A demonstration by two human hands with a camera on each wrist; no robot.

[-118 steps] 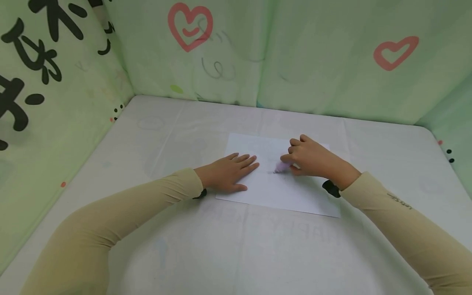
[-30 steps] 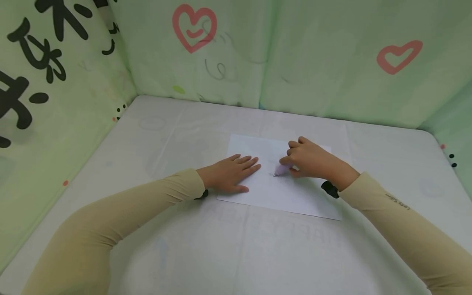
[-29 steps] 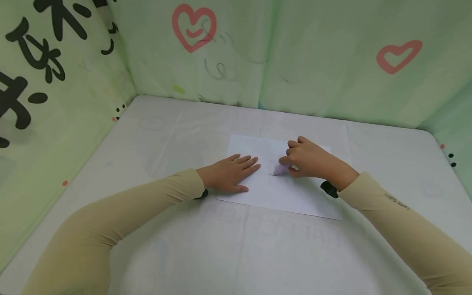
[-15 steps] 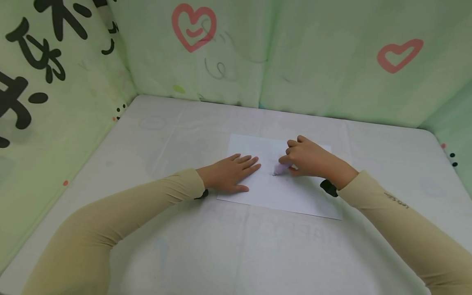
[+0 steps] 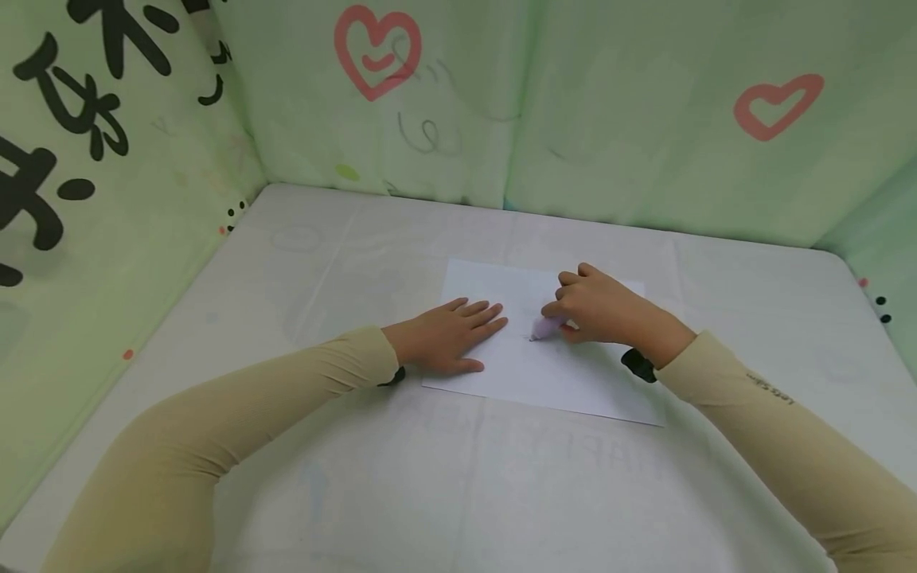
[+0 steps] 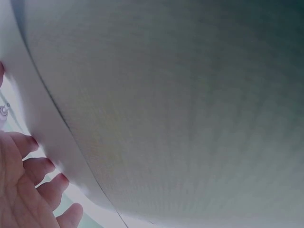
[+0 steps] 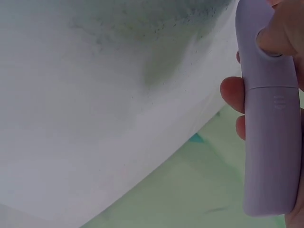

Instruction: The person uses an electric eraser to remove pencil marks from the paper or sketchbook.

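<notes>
My left hand [image 5: 446, 337] lies flat on the left part of a white sheet of paper [image 5: 555, 386], fingers spread. The left wrist view shows its fingertips [image 6: 42, 166] at the lower left. On the paper's right half, my right hand [image 5: 605, 306] grips a lavender tool that looks like an electric eraser [image 5: 548, 326]. Its narrow tip points down-left, right at a short faint dark mark [image 5: 527, 340] on the sheet. Close up, the eraser's smooth two-part body [image 7: 273, 147] fills the right side, with the thumb [image 7: 282, 38] pressed on its button.
The paper lies on a white-covered table [image 5: 358, 469] with faint prints showing through. Green curtains [image 5: 609, 135] with red hearts and black lettering stand behind and along the left. Each wrist carries a black strap [image 5: 639, 364].
Since the oldest frame the eraser tip has shifted slightly down on the paper, and the view has drifted a little. Both hands hold nearly the same pose over the last second.
</notes>
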